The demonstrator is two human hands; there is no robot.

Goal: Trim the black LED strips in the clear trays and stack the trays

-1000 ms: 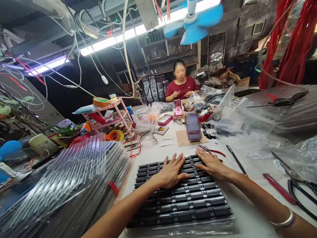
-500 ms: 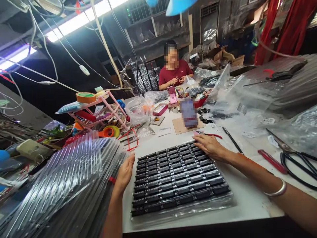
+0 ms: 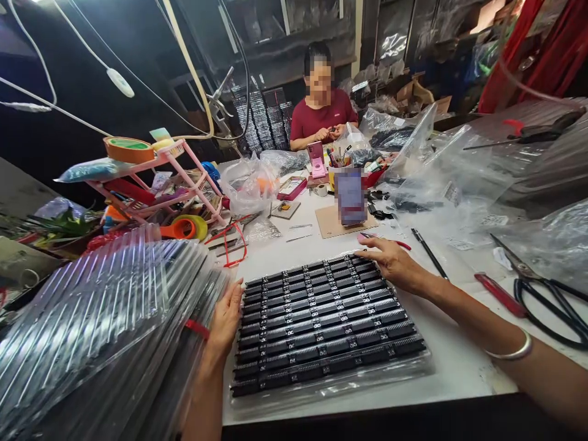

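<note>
In front of me a clear plastic tray (image 3: 362, 384) lies on the white table, filled with rows of black toothed pieces (image 3: 316, 312) that have small pale markings. My left hand (image 3: 227, 312) is upright along the tray's left edge, fingers stretched and holding nothing. At the far right corner, my right hand (image 3: 388, 260) rests with its fingers extended over the end of the top row, gripping nothing. Left of my left hand is a fanned stack of clear ridged plastic trays (image 3: 101, 312), with a small red strip (image 3: 197, 329) beside my wrist.
Scissors (image 3: 542, 282), a red-handled cutter (image 3: 500, 295) and a black pen (image 3: 428, 252) lie to the right. Beyond stand a phone (image 3: 351, 196) and a pink rack (image 3: 184, 171) bearing tape. Across the table a person (image 3: 324, 113) handles something small and dark. Plastic bags (image 3: 473, 171) cover the right.
The view has tilted down and shifted slightly. My right fingers have spread a little at the tray's corner. My left hand stays along the left edge.
</note>
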